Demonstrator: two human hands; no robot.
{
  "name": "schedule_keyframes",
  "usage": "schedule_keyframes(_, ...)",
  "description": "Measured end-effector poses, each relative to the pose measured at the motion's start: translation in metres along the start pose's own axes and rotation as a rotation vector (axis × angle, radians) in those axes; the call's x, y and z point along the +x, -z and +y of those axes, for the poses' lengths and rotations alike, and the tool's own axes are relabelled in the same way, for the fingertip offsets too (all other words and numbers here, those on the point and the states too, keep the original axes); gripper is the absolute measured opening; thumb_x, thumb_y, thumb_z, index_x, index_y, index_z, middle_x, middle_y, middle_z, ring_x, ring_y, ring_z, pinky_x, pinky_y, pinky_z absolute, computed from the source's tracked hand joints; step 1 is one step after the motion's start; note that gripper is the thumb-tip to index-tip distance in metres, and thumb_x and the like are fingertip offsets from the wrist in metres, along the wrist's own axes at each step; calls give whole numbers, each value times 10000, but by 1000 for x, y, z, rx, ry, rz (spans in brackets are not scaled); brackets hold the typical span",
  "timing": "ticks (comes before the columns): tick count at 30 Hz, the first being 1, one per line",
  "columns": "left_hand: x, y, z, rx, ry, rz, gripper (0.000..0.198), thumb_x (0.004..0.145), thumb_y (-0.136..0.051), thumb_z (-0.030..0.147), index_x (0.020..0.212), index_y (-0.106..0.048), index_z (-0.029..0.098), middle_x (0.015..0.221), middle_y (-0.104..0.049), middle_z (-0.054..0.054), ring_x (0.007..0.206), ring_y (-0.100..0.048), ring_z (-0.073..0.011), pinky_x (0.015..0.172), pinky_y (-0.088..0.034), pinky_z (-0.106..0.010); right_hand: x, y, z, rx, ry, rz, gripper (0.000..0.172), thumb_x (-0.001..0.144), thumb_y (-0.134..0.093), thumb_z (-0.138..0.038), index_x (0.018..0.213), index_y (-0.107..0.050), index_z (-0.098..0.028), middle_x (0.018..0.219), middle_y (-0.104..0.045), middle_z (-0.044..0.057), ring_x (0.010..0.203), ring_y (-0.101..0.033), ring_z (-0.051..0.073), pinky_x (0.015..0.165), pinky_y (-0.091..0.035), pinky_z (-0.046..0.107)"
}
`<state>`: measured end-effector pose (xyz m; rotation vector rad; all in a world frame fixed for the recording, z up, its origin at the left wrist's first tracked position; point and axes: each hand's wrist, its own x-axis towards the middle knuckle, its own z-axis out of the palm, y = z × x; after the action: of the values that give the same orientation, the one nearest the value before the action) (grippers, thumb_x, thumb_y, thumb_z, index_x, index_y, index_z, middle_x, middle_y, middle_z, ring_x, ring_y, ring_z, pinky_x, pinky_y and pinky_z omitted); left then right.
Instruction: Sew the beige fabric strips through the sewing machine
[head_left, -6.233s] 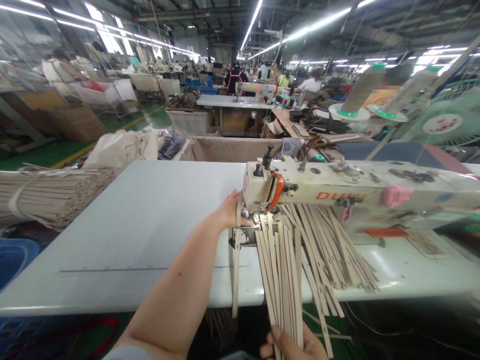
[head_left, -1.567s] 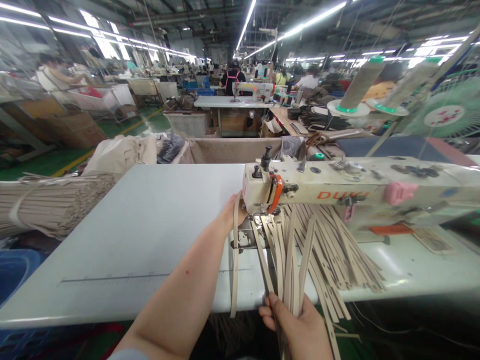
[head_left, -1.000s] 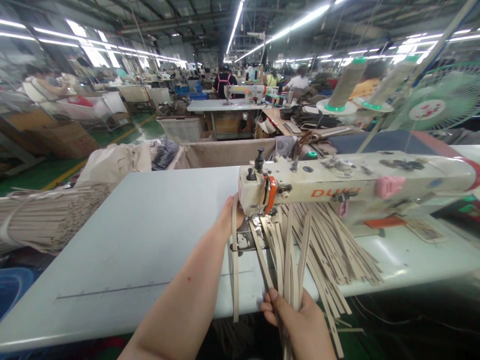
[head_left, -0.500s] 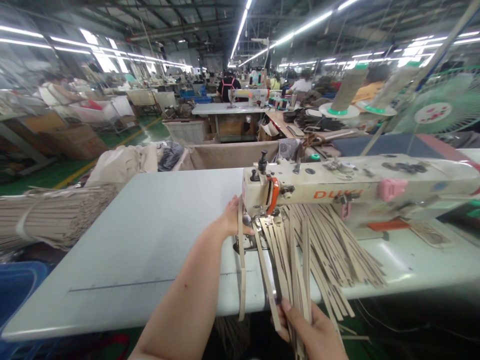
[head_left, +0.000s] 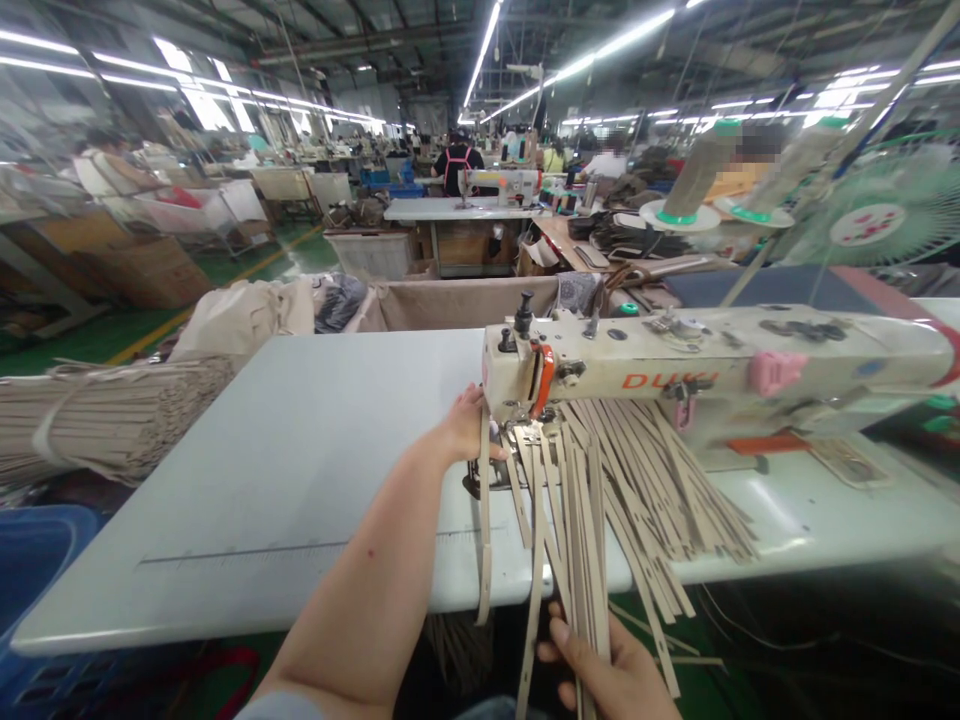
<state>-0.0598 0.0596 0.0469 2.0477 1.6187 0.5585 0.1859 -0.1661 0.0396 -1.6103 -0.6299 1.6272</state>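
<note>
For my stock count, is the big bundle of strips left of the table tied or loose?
Tied: a pale band wraps around the bundle of beige strips, holding them together.

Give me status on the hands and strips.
Left hand at the sewing machine foot. Right hand gripping beige strips. More strips fanned under its arm.

A wide factory hall runs back under long fluorescent tubes [head_left: 634,33], with bright windows [head_left: 184,78] along the left. The green floor [head_left: 292,243] has a yellow line [head_left: 150,325], cardboard boxes [head_left: 124,270] and distant sewing benches [head_left: 450,210]; a fan [head_left: 870,225] stands right.
</note>
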Motion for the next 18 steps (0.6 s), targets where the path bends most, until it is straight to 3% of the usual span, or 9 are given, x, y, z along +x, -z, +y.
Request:
schedule_keyframes(2, 0, 0, 1, 2, 3, 8, 890, 491, -999, 326, 1324, -723, 179, 1523, -587, -165, 1450, -484, -474, 1273, -375, -607, 2, -4, 1, -25, 28, -7, 531, 576, -994, -525, 880, -783, -144, 718, -843, 108, 743, -799, 258, 455, -484, 207)
schedule_keyframes(4, 0, 0, 2, -11, 9, 11, 898, 487, -1000, 311, 1327, -717, 165, 1515, -594, -174, 1440, -496, -476, 1273, -378, -603, 6, -7, 3, -47, 52, -27, 516, 574, -988, -534, 834, -750, -157, 713, -833, 103, 758, -804, 282, 413, -445, 205)
schedule_keyframes(9, 0, -1, -2, -30, 21, 5, 906, 475, -1004, 326, 1320, -724, 157, 1554, -561, -164, 1490, -437, -476, 1308, -331, -574, 12, -8, 10, -150, 70, -5, 493, 609, -969, -540, 796, -732, -150, 598, -756, 23, 380, -533, 88, 382, -387, 211)
schedule_keyframes(14, 5, -5, -12, -8, -74, 3, 934, 535, -983, 372, 1400, -674, 204, 1569, -560, -134, 1499, -450, -425, 1307, -326, -567, 9, -15, 13, 17, -58, -214, 638, 612, -970, -599, 963, -801, -94, 962, -856, 207, 626, -767, 207, 402, -377, 186)
schedule_keyframes(18, 8, -4, -14, 50, -131, -27, 897, 544, -974, 393, 1373, -690, 200, 1542, -599, -137, 1497, -457, -435, 1314, -305, -579, 9, -18, 13, 20, -70, -274, 651, 599, -973, -641, 910, -818, -90, 901, -849, 192, 614, -740, 176, 401, -379, 171)
